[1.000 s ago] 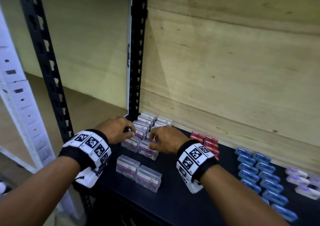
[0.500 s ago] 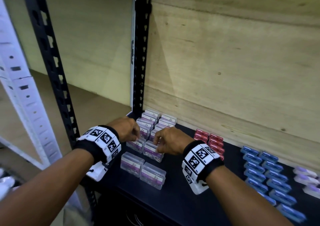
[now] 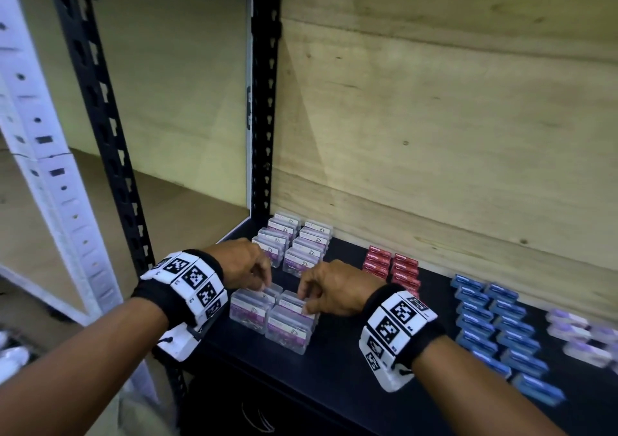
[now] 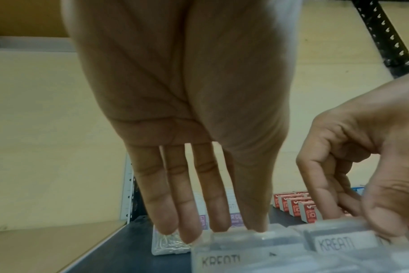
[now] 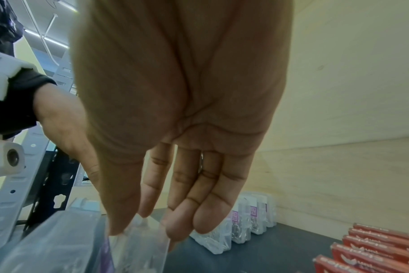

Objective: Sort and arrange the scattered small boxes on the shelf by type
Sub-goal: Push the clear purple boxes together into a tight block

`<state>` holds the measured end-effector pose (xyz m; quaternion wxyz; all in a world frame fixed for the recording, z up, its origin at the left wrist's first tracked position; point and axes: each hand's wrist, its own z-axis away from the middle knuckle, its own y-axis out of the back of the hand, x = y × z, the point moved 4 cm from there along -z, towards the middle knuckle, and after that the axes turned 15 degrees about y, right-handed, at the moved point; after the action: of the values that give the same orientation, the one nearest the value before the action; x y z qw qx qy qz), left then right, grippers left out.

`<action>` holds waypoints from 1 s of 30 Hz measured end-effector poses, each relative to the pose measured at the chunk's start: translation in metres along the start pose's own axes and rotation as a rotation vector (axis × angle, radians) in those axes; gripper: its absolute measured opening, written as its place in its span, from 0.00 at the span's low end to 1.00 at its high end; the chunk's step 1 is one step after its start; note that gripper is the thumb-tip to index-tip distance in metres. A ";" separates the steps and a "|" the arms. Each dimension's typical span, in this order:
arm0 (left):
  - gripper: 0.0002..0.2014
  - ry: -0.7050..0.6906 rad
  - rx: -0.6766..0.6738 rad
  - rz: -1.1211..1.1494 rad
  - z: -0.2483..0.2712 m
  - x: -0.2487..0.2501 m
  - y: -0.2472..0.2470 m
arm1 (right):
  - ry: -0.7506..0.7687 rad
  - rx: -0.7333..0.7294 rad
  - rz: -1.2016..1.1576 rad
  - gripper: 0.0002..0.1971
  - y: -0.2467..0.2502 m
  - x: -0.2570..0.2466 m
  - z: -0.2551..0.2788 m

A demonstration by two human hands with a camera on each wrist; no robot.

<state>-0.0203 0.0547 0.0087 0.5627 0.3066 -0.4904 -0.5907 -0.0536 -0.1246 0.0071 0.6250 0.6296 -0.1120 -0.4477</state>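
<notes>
Where black shelf (image 3: 334, 368) meets plywood wall (image 3: 434, 134), both hands' fingers pinch clear boxes (image 3: 274, 315).

This looks like a stockroom or shop storage area: slotted metal racking uprights (image 3: 264, 94) carry a dark shelf (image 3: 334, 368) backed by bare plywood (image 3: 451, 118), where small stationery boxes sit in rows by colour, clear (image 3: 301, 238), red (image 3: 391, 265) and blue (image 3: 495, 322).
</notes>
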 end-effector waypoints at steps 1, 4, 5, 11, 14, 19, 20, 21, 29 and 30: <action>0.06 -0.002 -0.010 0.005 0.001 0.001 0.000 | 0.002 -0.003 0.000 0.11 -0.001 -0.001 0.001; 0.05 -0.008 -0.025 0.011 0.005 0.002 -0.001 | 0.011 -0.005 -0.016 0.11 -0.003 -0.001 0.003; 0.05 -0.010 -0.029 0.009 0.005 0.001 -0.002 | 0.015 -0.004 -0.027 0.11 -0.004 -0.001 0.004; 0.03 -0.016 -0.011 -0.007 0.007 0.002 0.000 | 0.051 -0.001 -0.032 0.11 -0.004 -0.002 0.007; 0.05 -0.023 -0.033 -0.007 0.006 0.005 -0.001 | 0.048 -0.006 -0.044 0.11 -0.004 -0.001 0.007; 0.04 -0.019 -0.064 0.014 0.001 0.003 0.000 | 0.052 -0.016 -0.059 0.12 -0.003 0.001 0.005; 0.04 -0.017 -0.071 0.021 0.000 0.003 0.000 | 0.050 -0.022 -0.063 0.12 -0.003 0.002 0.005; 0.03 -0.016 -0.077 0.023 -0.001 0.002 0.000 | 0.049 -0.032 -0.068 0.12 -0.003 0.003 0.004; 0.09 0.077 0.064 0.098 -0.023 -0.005 0.023 | 0.012 0.096 0.051 0.11 0.035 0.021 -0.020; 0.10 0.090 0.114 0.077 -0.028 -0.006 0.026 | -0.002 0.117 0.095 0.13 0.040 0.026 -0.026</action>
<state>0.0161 0.0573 0.0227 0.5880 0.3456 -0.5088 -0.5253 -0.0035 -0.1329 0.0268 0.6076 0.6586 -0.1681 -0.4108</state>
